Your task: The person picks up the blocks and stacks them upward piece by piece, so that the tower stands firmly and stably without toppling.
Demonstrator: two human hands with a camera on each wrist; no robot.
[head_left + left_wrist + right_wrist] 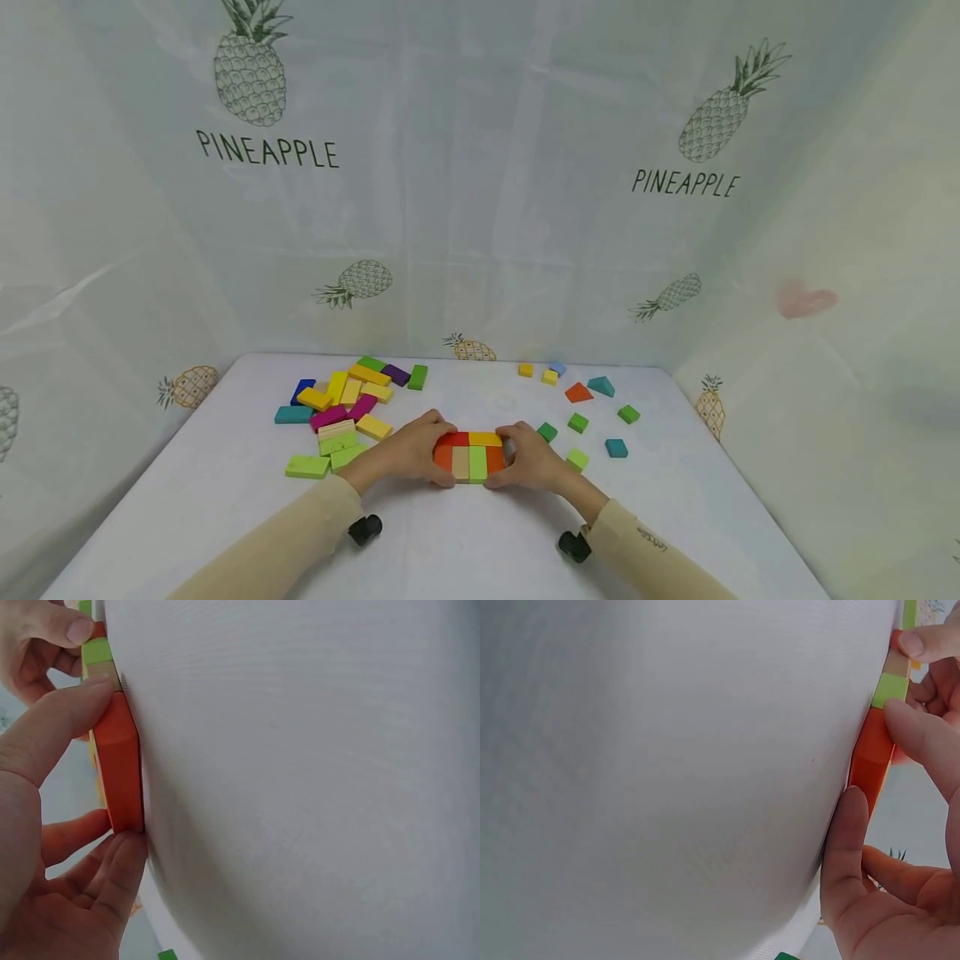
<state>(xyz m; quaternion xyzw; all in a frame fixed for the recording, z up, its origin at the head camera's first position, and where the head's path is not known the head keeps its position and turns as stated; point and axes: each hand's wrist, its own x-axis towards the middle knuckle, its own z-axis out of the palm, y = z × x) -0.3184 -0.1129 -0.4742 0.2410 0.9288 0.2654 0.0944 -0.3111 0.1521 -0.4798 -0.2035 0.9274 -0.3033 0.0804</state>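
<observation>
Between the two hands, a small flat panel of blocks lies on the white table. At its far side are a red block and a yellow block; nearer stand a tan block and a light green block side by side. Orange blocks form both ends. My left hand grips the left orange block, its thumb reaching the tan block's edge. At the other end, my right hand holds the right orange block, with its thumb by the light green block. Fingers partly cover both ends.
Left of the hands lies a loose pile of rectangular blocks, including a teal block and a light green block. Smaller pieces are scattered at right, among them an orange triangle and a teal block. A pineapple-print curtain surrounds the table.
</observation>
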